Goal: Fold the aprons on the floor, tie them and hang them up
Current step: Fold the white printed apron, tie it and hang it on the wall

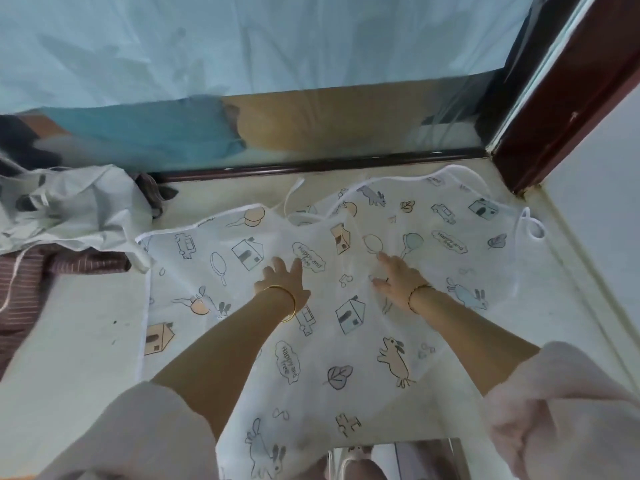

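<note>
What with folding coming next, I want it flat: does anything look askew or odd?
Yes. The printed apron lies spread under the left hand and right hand, but its far edge is rumpled in the middle, with a tie looping loose there. A second apron sits crumpled in a heap at the left.

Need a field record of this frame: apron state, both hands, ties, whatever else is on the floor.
apron: white see-through apron printed with houses and rabbits, spread open on pale floor, unfolded
left hand: fingers straight, pressing on apron
right hand: flat on apron, beside the left
ties: white strap loose at far edge, untied
other: crumpled white cloth with strings far left, partly over maroon striped fabric
stage: smoothing; no fold made yet
</note>
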Tool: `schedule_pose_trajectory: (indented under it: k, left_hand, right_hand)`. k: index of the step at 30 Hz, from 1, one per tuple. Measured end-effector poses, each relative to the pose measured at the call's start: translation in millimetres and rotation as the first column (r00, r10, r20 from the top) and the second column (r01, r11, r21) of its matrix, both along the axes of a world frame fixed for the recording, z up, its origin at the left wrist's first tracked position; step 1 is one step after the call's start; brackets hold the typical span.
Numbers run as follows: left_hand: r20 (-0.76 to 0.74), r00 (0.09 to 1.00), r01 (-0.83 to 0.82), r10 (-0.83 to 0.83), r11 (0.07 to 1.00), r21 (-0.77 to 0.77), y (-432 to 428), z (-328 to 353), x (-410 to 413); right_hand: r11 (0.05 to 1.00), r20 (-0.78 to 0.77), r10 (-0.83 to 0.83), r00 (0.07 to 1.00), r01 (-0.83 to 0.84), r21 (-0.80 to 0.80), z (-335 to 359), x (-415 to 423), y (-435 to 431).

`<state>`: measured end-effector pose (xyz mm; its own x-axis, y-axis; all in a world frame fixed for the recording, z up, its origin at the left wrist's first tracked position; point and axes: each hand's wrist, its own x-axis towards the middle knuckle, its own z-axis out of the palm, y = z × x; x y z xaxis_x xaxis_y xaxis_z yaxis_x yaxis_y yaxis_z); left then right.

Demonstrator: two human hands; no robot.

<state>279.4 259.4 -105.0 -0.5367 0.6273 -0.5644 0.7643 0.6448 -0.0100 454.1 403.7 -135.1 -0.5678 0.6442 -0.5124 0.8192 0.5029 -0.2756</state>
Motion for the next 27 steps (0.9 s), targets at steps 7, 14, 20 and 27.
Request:
schedule_pose_trajectory:
  k: [7, 14, 20, 27]
  left_hand:
    - [0.084, 0.985, 0.155, -0.152, 0.987, -0.031, 11.9, -28.1, -1.6]
    - [-0.121, 0.992, -0.002, 0.02, 0.989, 0.149, 31.9, -45.4, -26.8]
    - [-0.022, 0.988, 0.157, -0.156, 0.984, 0.086, 55.7, -71.8, -78.6]
    - [-0.188, 0.981, -0.012, 0.056, 0.973, 0.229, 69.9, -64.7, -71.7]
  right_hand:
    - [0.99, 0.562, 0.07, 0.824, -0.128, 0.065, 11.3, 13.7, 5.5]
    - [0.921, 0.164, 0.219, 0.962, -0.259, 0.292, -4.0, -53.2, 25.4]
    - [0.971, 0.084, -0.018, 0.996, -0.003, 0.24, -36.4, -74.7, 78.2]
    - [0.928, 0.173, 0.124, 0.977, -0.176, 0.328, -50.7, -86.3, 57.3]
